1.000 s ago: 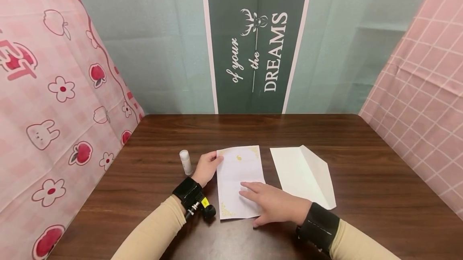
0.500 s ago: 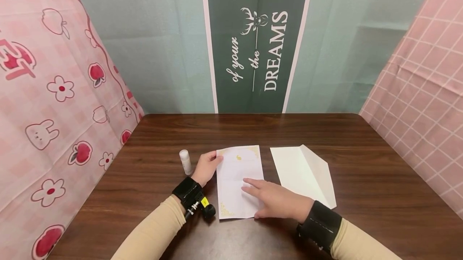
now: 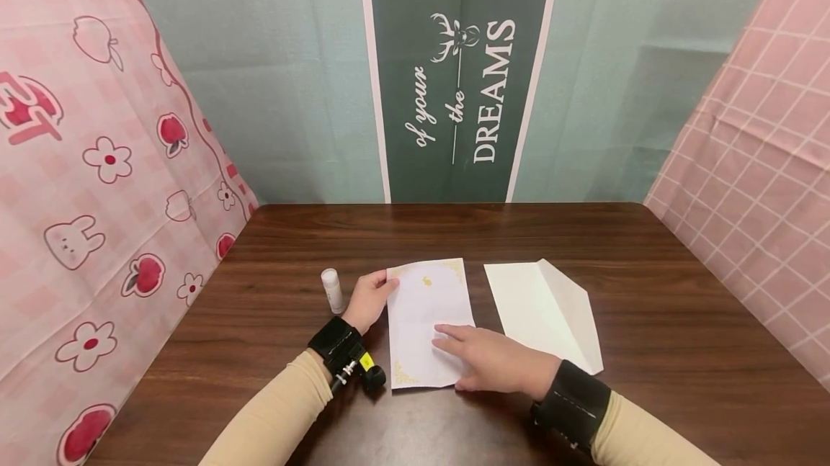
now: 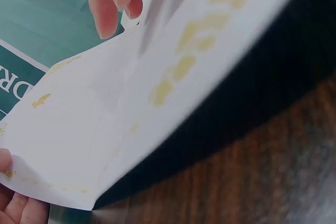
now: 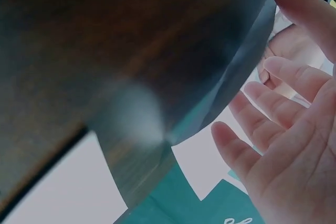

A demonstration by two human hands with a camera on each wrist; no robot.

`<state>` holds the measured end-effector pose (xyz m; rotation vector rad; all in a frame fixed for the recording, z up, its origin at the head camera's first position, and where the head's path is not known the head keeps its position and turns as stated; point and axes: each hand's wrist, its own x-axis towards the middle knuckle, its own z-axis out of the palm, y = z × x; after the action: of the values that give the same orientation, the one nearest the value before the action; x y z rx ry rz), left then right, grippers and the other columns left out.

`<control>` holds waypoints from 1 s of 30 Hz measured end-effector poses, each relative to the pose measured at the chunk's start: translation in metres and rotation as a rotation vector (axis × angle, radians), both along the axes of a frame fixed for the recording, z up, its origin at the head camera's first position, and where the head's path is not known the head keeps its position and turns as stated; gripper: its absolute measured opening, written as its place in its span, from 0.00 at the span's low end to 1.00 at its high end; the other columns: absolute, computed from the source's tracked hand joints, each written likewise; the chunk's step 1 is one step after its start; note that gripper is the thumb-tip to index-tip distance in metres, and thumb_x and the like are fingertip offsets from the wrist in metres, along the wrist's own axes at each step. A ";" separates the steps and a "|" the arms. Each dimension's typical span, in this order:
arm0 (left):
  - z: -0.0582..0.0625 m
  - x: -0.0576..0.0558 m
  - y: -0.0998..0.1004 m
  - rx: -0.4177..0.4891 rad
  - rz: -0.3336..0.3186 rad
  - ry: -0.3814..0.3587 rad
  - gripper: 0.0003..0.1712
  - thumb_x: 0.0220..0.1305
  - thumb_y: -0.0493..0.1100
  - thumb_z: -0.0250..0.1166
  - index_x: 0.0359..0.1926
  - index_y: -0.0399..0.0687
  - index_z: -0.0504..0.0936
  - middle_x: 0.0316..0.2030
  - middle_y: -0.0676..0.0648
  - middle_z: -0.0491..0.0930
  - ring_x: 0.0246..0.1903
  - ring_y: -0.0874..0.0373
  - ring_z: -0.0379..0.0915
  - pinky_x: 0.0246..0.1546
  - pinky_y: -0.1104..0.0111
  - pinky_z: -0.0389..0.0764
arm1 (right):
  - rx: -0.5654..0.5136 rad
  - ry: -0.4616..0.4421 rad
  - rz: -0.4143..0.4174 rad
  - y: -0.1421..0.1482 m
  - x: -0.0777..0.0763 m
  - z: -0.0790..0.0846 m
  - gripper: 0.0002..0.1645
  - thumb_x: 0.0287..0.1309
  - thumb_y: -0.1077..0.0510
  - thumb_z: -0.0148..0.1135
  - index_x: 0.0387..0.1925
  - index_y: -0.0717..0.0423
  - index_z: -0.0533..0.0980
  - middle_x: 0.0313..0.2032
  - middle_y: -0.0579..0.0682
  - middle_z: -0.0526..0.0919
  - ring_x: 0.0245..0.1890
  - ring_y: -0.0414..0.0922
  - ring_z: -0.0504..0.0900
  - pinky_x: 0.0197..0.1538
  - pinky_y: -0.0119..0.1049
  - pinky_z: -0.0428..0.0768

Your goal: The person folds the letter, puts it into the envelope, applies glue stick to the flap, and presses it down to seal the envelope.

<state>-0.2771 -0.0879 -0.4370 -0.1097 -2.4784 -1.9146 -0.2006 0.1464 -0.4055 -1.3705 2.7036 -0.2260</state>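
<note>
A white sheet of letter paper (image 3: pixel 418 307) with gold corner ornaments and a small gold motif lies before me, its near edge slightly raised. My left hand (image 3: pixel 368 300) pinches the sheet's left edge, thumb on top and fingers beneath, as the left wrist view also shows. Over the sheet's lower right part is my right hand (image 3: pixel 499 359), fingers spread and fairly straight, thumb by the near edge. In the right wrist view the right hand's fingers (image 5: pixel 262 124) grip nothing. To the right lies a white envelope (image 3: pixel 532 307), its flap unfolded.
A white capped tube (image 3: pixel 333 290), resembling a glue stick, stands left of my left hand. The dark wooden table (image 3: pixel 311 235) ends at a green cloth backdrop (image 3: pixel 298 91). Pink cloths hang at both sides.
The sheet's near edge has shifted slightly away from me and lifted a little. My right hand has moved slightly right. My left hand keeps its hold on the sheet.
</note>
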 end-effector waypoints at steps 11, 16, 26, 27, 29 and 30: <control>-0.003 -0.002 0.000 0.051 -0.002 0.019 0.14 0.66 0.37 0.56 0.49 0.32 0.79 0.37 0.39 0.82 0.31 0.56 0.76 0.35 0.65 0.78 | -0.019 -0.008 -0.002 0.005 0.001 0.013 0.28 0.54 0.53 0.65 0.55 0.60 0.73 0.55 0.53 0.75 0.56 0.46 0.73 0.57 0.38 0.70; -0.004 -0.002 0.000 0.082 -0.006 0.039 0.14 0.65 0.35 0.56 0.48 0.30 0.79 0.36 0.37 0.82 0.29 0.57 0.76 0.33 0.66 0.78 | -0.086 -0.042 0.023 0.009 -0.001 0.022 0.14 0.56 0.59 0.61 0.45 0.57 0.78 0.48 0.48 0.79 0.50 0.41 0.76 0.53 0.36 0.72; -0.004 -0.002 -0.002 0.055 -0.024 0.036 0.13 0.65 0.35 0.57 0.46 0.30 0.80 0.34 0.39 0.82 0.29 0.57 0.74 0.32 0.67 0.76 | -0.262 0.073 0.014 0.008 -0.011 0.028 0.07 0.56 0.64 0.59 0.35 0.51 0.78 0.34 0.39 0.79 0.35 0.32 0.76 0.41 0.31 0.76; -0.003 -0.001 -0.002 0.047 -0.033 0.044 0.12 0.65 0.34 0.57 0.44 0.29 0.80 0.33 0.39 0.81 0.29 0.56 0.73 0.31 0.68 0.75 | -0.282 0.100 0.004 0.008 -0.012 0.028 0.07 0.55 0.64 0.59 0.35 0.51 0.78 0.34 0.40 0.79 0.34 0.33 0.76 0.41 0.31 0.76; -0.003 -0.001 -0.001 0.036 -0.048 0.058 0.11 0.65 0.34 0.56 0.42 0.29 0.80 0.32 0.39 0.80 0.29 0.54 0.72 0.30 0.68 0.73 | -0.314 0.151 -0.023 0.008 -0.014 0.029 0.07 0.54 0.64 0.61 0.35 0.51 0.79 0.33 0.39 0.80 0.33 0.33 0.77 0.40 0.31 0.77; -0.002 -0.001 0.000 0.031 -0.053 0.064 0.11 0.65 0.33 0.57 0.42 0.28 0.80 0.31 0.39 0.80 0.29 0.54 0.71 0.29 0.69 0.72 | -0.327 0.171 -0.038 0.008 -0.015 0.029 0.07 0.53 0.64 0.62 0.35 0.51 0.79 0.32 0.39 0.80 0.32 0.33 0.77 0.39 0.32 0.77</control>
<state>-0.2781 -0.0882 -0.4387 -0.2353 -2.4278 -1.9361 -0.2155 0.1545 -0.3765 -1.4801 2.9351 -0.6043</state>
